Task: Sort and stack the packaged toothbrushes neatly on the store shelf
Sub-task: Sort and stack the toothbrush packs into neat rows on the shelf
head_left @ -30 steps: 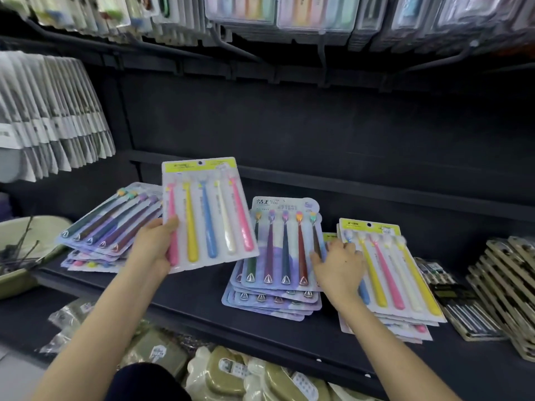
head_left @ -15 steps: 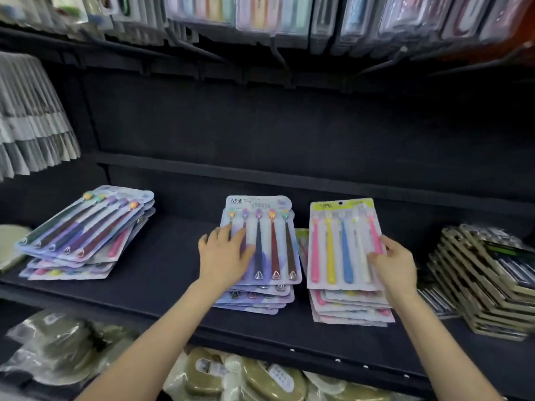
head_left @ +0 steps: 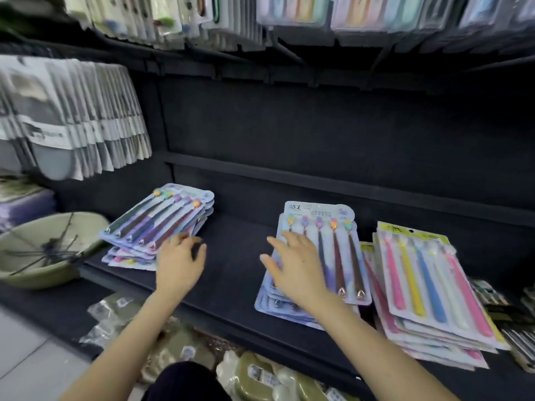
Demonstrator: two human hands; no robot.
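Observation:
Three stacks of packaged toothbrushes lie on the dark shelf. The left stack, lilac cards with dark-handled brushes, is skewed. My left hand hovers at its near right corner, fingers curled and apart, holding nothing. The middle stack has the same lilac cards; my right hand rests flat on its left side, fingers spread. The right stack holds yellow-topped cards with pink, yellow, blue and white brushes and lies untouched.
A green basin with dark sticks sits left of the shelf. Grey packets hang at upper left, more brush packs hang overhead. Bagged olive goods fill the lower shelf. Small dark packs lie at far right.
My left hand left the middle stack and moved to the left stack. My right hand let go of the yellow-topped pack, now on the right stack, and moved onto the middle stack.

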